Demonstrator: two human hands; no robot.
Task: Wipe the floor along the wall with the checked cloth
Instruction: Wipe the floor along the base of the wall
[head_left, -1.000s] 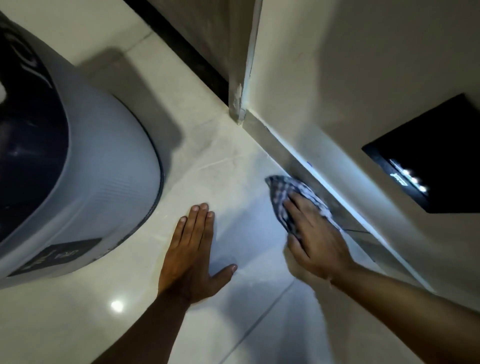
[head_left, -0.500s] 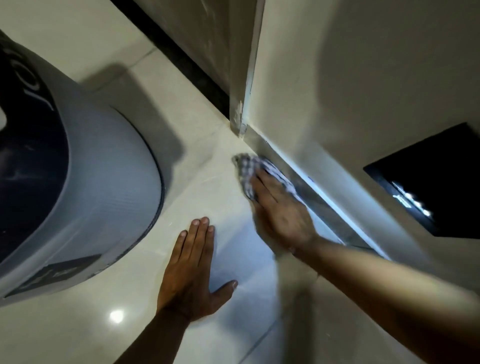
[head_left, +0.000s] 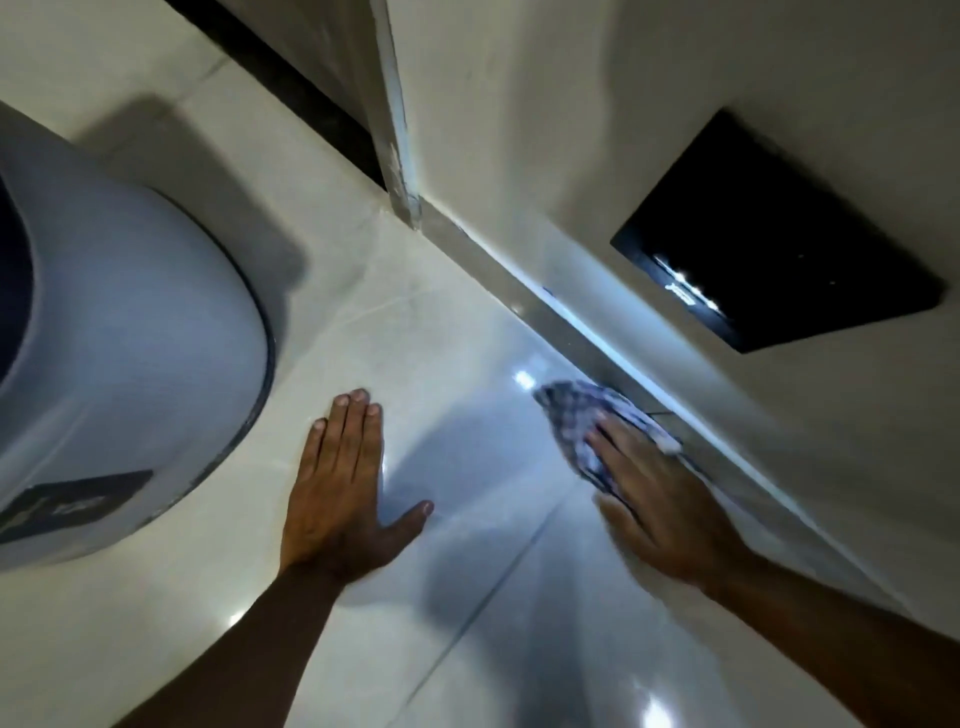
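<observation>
The glossy tiled floor (head_left: 457, 322) fills most of the view, with the wall (head_left: 597, 130) running along its right side from the far corner toward the near right. A skirting strip (head_left: 582, 332) lines the foot of that wall. On the left a big rounded white appliance (head_left: 130, 364) stands on the tiles, well apart from the wall. A dark panel (head_left: 779, 239) sits in the wall above the skirting.

The left hand (head_left: 343, 493) lies flat on the floor between the appliance and the wall, fingers (head_left: 353, 421) straight and close together, thumb spread, holding nothing — it looks like a brace. The right hand (head_left: 660, 514) presses flat on the checked cloth (head_left: 582, 421), its fingers extended over it rather than curled round it. The cloth lies on the floor just beside the skirting, bunched and poking out on the far side of the hand.

The risks, as I judge them:
- With only a flat palm pinning it, the cloth could slip out or ball up — leaving a streak unwiped.
- The strip of floor right under the skirting may be missed if the stroke drifts left.
- The shiny tile, if damp, could let the bracing hand slide.
</observation>
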